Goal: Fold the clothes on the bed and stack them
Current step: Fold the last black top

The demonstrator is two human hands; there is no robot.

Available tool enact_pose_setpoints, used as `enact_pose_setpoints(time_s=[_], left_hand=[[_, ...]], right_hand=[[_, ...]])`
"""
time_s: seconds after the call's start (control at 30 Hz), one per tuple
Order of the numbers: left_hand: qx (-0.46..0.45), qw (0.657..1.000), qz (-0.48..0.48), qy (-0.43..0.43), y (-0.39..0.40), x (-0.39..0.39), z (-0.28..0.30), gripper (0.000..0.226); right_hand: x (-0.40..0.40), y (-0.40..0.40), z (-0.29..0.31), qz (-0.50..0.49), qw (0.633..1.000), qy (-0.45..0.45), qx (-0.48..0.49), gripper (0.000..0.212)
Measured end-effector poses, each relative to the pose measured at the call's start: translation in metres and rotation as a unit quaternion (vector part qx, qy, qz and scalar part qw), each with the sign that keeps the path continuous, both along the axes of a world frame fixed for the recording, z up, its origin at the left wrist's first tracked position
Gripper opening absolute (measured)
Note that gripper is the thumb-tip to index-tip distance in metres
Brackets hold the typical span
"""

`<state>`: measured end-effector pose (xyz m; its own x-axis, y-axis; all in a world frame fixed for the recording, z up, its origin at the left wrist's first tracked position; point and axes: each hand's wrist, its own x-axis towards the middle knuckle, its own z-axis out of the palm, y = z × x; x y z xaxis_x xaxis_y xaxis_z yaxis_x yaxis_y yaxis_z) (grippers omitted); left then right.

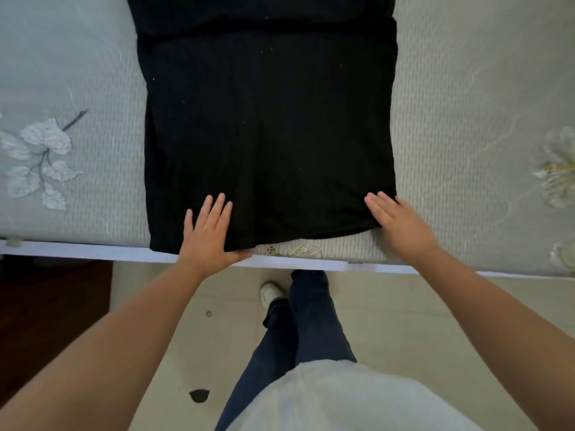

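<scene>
A black garment (267, 126) lies flat on the bed (466, 119), its sides folded in so it forms a long rectangle running away from me. A fold line crosses it near the top of the view. My left hand (210, 230) rests flat on the garment's near left corner, fingers straight. My right hand (399, 222) lies flat on the near right corner, fingers straight and pointing up-left. Neither hand grips the cloth.
The bed has a pale quilted cover with embroidered leaves (40, 160) at left and flowers (557, 166) at right. Its near edge (93, 251) runs across the view. Below it are a tiled floor (404, 321), my legs and a white shoe (270, 292).
</scene>
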<state>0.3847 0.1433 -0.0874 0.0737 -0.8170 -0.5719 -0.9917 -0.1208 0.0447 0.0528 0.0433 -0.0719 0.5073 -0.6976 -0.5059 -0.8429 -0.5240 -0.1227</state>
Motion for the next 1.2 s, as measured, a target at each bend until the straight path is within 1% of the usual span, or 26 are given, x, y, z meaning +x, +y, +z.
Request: enact_pose_setpoints(time_s=[0.07,0.1,0.17,0.23,0.33,0.43,0.57,0.67,0.73,0.8,0.9,1.0,1.13,1.2], left_hand=[[0.003,0.999,0.026,0.029,-0.001,-0.003,0.003,0.105],[0.002,0.999,0.031,0.029,0.000,-0.005,0.003,0.105],[-0.006,0.999,0.039,0.018,0.002,-0.009,0.003,0.104],[-0.029,0.999,0.042,0.013,0.004,-0.010,0.000,0.100],[-0.071,0.996,0.047,0.036,0.006,-0.007,-0.003,0.081],[-0.126,0.987,0.083,0.061,0.009,-0.004,-0.004,0.074],[-0.167,0.978,0.116,0.040,0.011,0.001,-0.006,0.072],[-0.185,0.969,0.159,0.044,0.012,0.008,-0.007,0.071],[-0.194,0.963,0.183,0.046,0.012,0.017,-0.008,0.071],[-0.190,0.963,0.182,0.052,0.012,0.027,-0.008,0.072],[-0.172,0.971,0.149,0.071,0.015,0.033,-0.005,0.070],[-0.151,0.976,0.139,0.078,0.036,0.034,0.004,0.066],[-0.080,0.987,0.114,0.077,0.093,0.036,0.026,0.065],[-0.032,0.995,0.084,0.050,0.119,0.039,0.043,0.068]], right_hand=[[-0.017,-0.001,0.016,-0.052,0.998,-0.024,-0.033,0.065],[-0.031,0.002,0.022,-0.059,0.997,-0.023,-0.052,0.065],[-0.052,0.009,0.033,-0.045,0.997,0.029,-0.055,0.066],[-0.057,0.011,0.031,-0.024,0.996,0.075,-0.047,0.066],[-0.042,0.011,0.019,0.002,0.993,0.096,-0.065,0.063],[-0.029,0.012,0.008,0.024,0.993,0.041,-0.104,0.067],[-0.013,0.009,0.003,0.047,0.991,-0.007,-0.128,0.081],[-0.005,0.004,0.000,0.055,0.986,-0.037,-0.153,0.080],[-0.008,0.001,-0.001,0.055,0.987,-0.054,-0.143,0.082],[-0.019,0.005,0.000,0.045,0.992,-0.043,-0.114,0.085],[-0.032,0.024,0.000,0.029,0.996,-0.053,-0.059,0.082],[-0.029,0.045,0.005,0.020,1.000,0.004,-0.017,0.078],[-0.031,0.092,0.022,0.023,0.998,0.055,0.038,0.076],[-0.030,0.118,0.036,0.028,0.996,0.066,0.059,0.074]])
